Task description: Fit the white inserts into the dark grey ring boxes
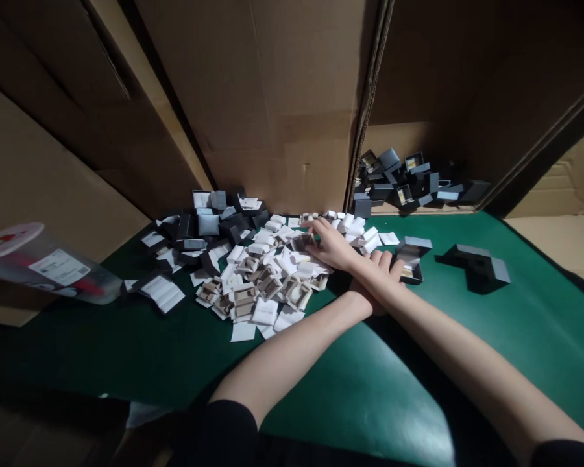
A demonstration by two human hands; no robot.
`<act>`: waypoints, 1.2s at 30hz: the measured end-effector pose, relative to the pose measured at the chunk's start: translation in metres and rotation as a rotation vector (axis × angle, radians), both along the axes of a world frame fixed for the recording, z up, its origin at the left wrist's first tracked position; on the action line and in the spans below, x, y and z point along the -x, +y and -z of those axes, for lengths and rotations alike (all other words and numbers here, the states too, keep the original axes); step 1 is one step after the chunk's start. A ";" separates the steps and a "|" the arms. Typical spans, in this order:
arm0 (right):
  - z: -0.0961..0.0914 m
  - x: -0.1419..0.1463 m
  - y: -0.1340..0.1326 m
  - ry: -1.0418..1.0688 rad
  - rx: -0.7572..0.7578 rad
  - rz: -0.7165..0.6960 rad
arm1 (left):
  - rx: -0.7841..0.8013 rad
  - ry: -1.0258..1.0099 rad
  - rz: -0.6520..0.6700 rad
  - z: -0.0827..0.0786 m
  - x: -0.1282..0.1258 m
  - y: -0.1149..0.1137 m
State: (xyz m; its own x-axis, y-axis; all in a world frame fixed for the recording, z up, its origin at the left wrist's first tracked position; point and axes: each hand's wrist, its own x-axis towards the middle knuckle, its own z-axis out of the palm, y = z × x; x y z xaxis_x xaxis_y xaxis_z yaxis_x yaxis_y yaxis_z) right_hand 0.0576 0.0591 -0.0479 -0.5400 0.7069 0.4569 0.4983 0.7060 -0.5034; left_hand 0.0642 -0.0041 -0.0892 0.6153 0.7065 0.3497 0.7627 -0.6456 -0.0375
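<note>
Two arms are crossing: the right hand [331,248], fingers spread, is pressing one insert [302,241]; the left hand [380,267], grip impossible to tell, is touching one open box [411,261] of two.

insert pile [267,279] on table [370,389], open box [411,259] right; boxes [403,181] behind

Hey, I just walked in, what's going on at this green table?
A person works with arms crossed. The right hand reaches into a pile of white and tan inserts, fingers on one piece. The left hand, partly hidden under the right forearm, rests by a small open dark box. More dark boxes lie heaped by the cardboard wall.
</note>
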 end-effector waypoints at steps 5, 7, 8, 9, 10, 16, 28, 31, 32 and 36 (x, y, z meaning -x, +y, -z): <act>-0.023 -0.001 -0.014 0.196 -0.162 -0.101 | 0.021 -0.020 0.013 -0.006 0.003 -0.002; -0.041 -0.009 -0.021 0.234 -0.255 -0.064 | 0.057 -0.040 0.024 -0.009 0.005 -0.002; -0.051 -0.017 -0.024 0.259 -0.288 -0.041 | 0.076 -0.053 0.026 -0.011 0.005 -0.002; -0.060 -0.028 -0.028 0.303 -0.311 -0.012 | 0.091 -0.066 0.024 -0.012 0.005 -0.002; -0.068 -0.041 -0.033 0.355 -0.321 0.028 | 0.099 -0.075 0.022 -0.013 0.005 -0.002; -0.051 -0.152 -0.075 0.658 -0.127 0.488 | 0.083 -0.117 0.033 -0.018 0.005 -0.001; 0.008 -0.229 -0.112 -0.058 -0.240 0.442 | 0.146 -0.246 0.024 -0.024 0.007 0.003; 0.003 -0.234 -0.114 -0.116 -0.069 0.300 | 0.151 -0.249 0.026 -0.023 0.007 0.004; 0.001 -0.237 -0.115 -0.100 -0.036 0.288 | 0.150 -0.251 0.030 -0.023 0.007 0.005; -0.002 -0.243 -0.120 -0.012 0.047 0.311 | 0.149 -0.276 0.047 -0.023 0.007 0.005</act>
